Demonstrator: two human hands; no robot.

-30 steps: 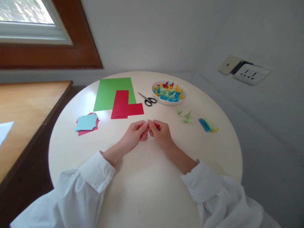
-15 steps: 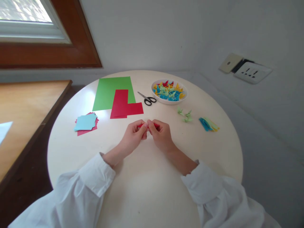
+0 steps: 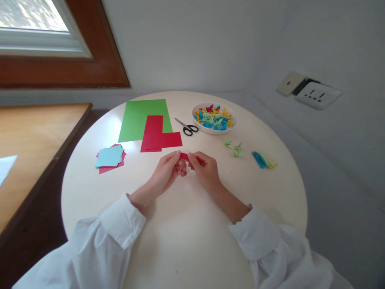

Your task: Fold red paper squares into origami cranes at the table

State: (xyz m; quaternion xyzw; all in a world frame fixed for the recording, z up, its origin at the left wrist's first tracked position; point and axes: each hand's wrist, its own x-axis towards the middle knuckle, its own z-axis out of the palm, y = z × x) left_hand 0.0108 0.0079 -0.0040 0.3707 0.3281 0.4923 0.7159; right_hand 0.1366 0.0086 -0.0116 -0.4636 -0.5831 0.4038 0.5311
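Between my two hands is a small folded piece of red paper (image 3: 184, 156), partly hidden by the fingers. My left hand (image 3: 169, 168) pinches its left end between thumb and forefinger, the other fingers curled below. At the right end, my right hand (image 3: 203, 168) grips it with the thumb on top. Just beyond the hands lie red paper sheets (image 3: 152, 134), overlapping a larger green sheet (image 3: 142, 108). Black-handled scissors (image 3: 188, 128) rest beside them with the blades pointing up and left.
A white oval bowl (image 3: 215, 131) full of colourful folded paper cranes stands at the back. Several pale green cranes (image 3: 236, 149) lie before it. Folded paper strips (image 3: 264, 159) sit at the right, a stack of blue and red squares (image 3: 110, 156) at the left, on the round white table (image 3: 180, 241).
My thumbs have moved apart, and more of the red paper now shows between them. The left fingers have loosened a little. The view has tilted slightly; the things on the table stay put.
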